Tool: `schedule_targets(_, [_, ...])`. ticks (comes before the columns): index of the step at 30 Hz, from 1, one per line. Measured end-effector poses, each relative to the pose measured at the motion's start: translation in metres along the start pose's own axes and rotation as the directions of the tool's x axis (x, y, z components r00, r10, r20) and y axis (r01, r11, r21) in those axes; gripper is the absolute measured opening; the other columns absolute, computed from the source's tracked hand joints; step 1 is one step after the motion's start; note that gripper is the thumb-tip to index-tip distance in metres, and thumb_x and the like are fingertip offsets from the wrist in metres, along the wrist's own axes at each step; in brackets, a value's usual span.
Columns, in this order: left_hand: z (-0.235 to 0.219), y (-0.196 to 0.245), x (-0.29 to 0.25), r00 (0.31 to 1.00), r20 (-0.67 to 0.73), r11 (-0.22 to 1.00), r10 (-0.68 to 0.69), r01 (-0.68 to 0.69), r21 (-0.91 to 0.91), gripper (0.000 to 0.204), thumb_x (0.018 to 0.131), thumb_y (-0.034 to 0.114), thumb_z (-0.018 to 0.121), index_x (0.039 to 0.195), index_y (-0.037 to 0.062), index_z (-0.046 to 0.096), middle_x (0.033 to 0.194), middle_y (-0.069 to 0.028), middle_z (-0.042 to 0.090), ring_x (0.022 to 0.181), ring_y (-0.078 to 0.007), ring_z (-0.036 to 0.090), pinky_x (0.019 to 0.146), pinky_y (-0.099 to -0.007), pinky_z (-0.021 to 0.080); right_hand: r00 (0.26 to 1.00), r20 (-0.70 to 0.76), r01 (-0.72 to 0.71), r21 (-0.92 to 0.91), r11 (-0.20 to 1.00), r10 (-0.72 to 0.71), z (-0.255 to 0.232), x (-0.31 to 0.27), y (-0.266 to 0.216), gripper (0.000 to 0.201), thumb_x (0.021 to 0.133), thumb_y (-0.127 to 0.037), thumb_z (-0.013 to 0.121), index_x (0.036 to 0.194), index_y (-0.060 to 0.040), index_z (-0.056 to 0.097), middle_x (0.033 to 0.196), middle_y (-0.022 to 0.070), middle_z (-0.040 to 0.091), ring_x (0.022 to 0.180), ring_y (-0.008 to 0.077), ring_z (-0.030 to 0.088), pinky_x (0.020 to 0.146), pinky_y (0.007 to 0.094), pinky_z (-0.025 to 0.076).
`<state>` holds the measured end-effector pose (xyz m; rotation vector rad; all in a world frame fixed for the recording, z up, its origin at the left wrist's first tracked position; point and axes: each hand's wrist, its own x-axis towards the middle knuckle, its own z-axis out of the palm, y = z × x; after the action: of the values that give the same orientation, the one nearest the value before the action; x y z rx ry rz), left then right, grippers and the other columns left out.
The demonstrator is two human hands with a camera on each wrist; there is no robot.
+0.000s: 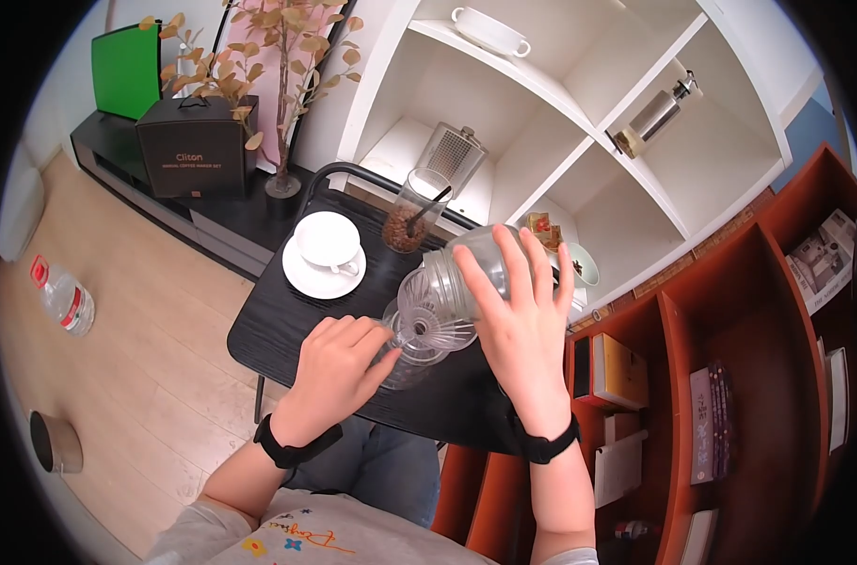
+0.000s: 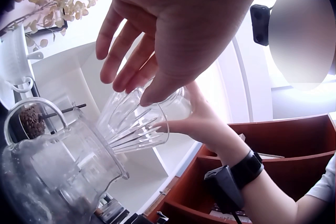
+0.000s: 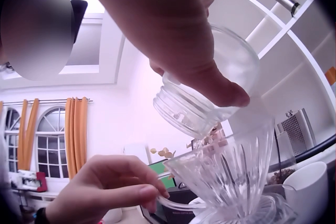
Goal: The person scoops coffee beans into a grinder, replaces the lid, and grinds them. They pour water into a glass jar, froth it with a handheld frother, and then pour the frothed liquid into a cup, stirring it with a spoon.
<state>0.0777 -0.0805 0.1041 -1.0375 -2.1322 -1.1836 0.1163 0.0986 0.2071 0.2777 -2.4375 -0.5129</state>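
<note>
My right hand (image 1: 522, 348) grips a clear glass jar (image 3: 181, 113) with a threaded neck, tipped so its mouth hangs over a clear ribbed coffee dripper (image 3: 231, 166). Beneath the dripper, a clear glass server (image 2: 58, 171) with a looped handle stands on the black tray table (image 1: 278, 330). My left hand (image 1: 339, 372) is at the dripper's near left side. In the right wrist view, its thumb and forefinger pinch the dripper's clear handle (image 3: 181, 204). The remaining left fingers extend loosely past the rim in the left wrist view.
A white cup (image 1: 327, 235) on a saucer (image 1: 313, 284) sits left of the dripper. Behind it stands a glass (image 1: 419, 202) with brown beans and a black stick. White shelving (image 1: 551, 94) rises beyond the table, and a red-brown bookcase (image 1: 673, 339) borders the right.
</note>
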Motion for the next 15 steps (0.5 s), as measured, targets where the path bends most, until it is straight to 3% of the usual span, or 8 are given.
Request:
schedule_targets(2, [0.000, -0.001, 0.000, 1.000, -0.007, 1.000, 0.008, -0.008, -0.002, 0.018, 0.072, 0.010, 0.070, 0.084, 0.0037, 0.060, 0.080, -0.0064, 0.061, 0.067, -0.0233, 0.054, 0.062, -0.0323, 0.040, 1.000, 0.028, -0.010, 0.023, 1.000, 0.010, -0.010, -0.009, 0.001, 0.068, 0.059, 0.002, 0.068, 0.120, -0.0243, 0.055, 0.129, 0.0080, 0.045, 0.122, 0.0297, 0.042, 0.107, 0.0535, 0.024])
schedule_targets(4, [-0.001, 0.000, 0.000, 1.000, -0.005, 1.000, 0.006, -0.006, -0.006, 0.017, 0.072, 0.009, 0.070, 0.084, 0.0036, 0.060, 0.080, -0.0064, 0.061, 0.067, -0.0233, 0.055, 0.062, -0.0323, 0.041, 0.998, 0.059, -0.017, 0.032, 0.999, 0.015, -0.015, -0.016, 0.004, 0.061, 0.067, 0.001, 0.058, 0.122, -0.0261, 0.053, 0.129, 0.0090, 0.047, 0.122, 0.0296, 0.043, 0.106, 0.0546, 0.024])
schedule_targets(15, [-0.001, -0.001, 0.001, 1.000, 0.003, 1.000, 0.012, -0.012, 0.000, 0.017, 0.072, 0.009, 0.071, 0.083, 0.0036, 0.060, 0.078, -0.0061, 0.061, 0.068, -0.0228, 0.056, 0.062, -0.0322, 0.041, 0.999, -0.008, 0.045, -0.132, 0.990, -0.047, 0.002, -0.013, 0.032, 0.059, 0.069, -0.004, 0.058, 0.121, -0.0297, 0.053, 0.129, 0.0055, 0.048, 0.121, 0.0269, 0.044, 0.105, 0.0532, 0.028])
